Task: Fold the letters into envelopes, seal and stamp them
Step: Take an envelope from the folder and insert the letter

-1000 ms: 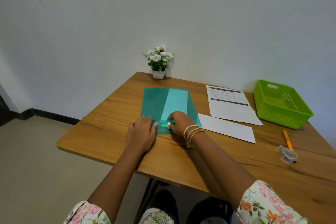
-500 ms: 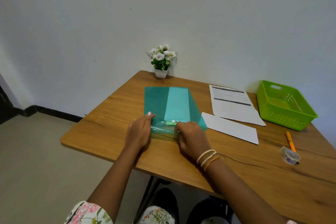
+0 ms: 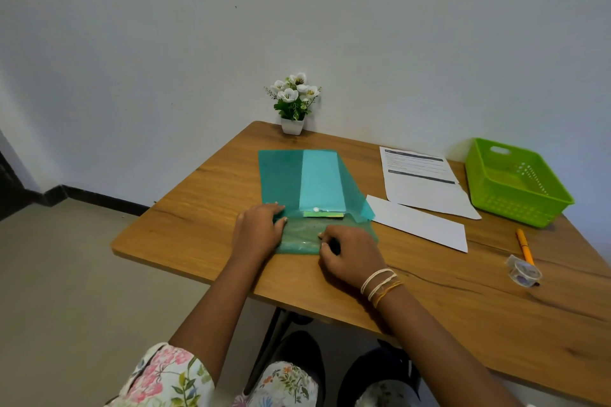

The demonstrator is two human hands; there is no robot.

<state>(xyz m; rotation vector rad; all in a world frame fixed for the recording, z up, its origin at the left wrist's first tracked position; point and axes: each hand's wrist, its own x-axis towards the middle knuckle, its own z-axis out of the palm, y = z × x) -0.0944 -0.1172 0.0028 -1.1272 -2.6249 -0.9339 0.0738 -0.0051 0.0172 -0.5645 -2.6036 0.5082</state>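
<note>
On the wooden worktop (image 3: 205,234), your left hand (image 3: 259,231) lies flat and your right hand (image 3: 350,258) fingers pinch the thin, floppy teal paper (image 3: 281,181); hold its near edge gently.

Single head view, angled forward and down, near the table (image 3: 429,307) (wide-angle).

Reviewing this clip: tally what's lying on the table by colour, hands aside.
Teal: 1, folded sheet
White: 3, printed letter, blank paper, flower pot
Green: 1, basket
Orange: 1, pen
Clear: 1, tape roll
Total: 7
</note>
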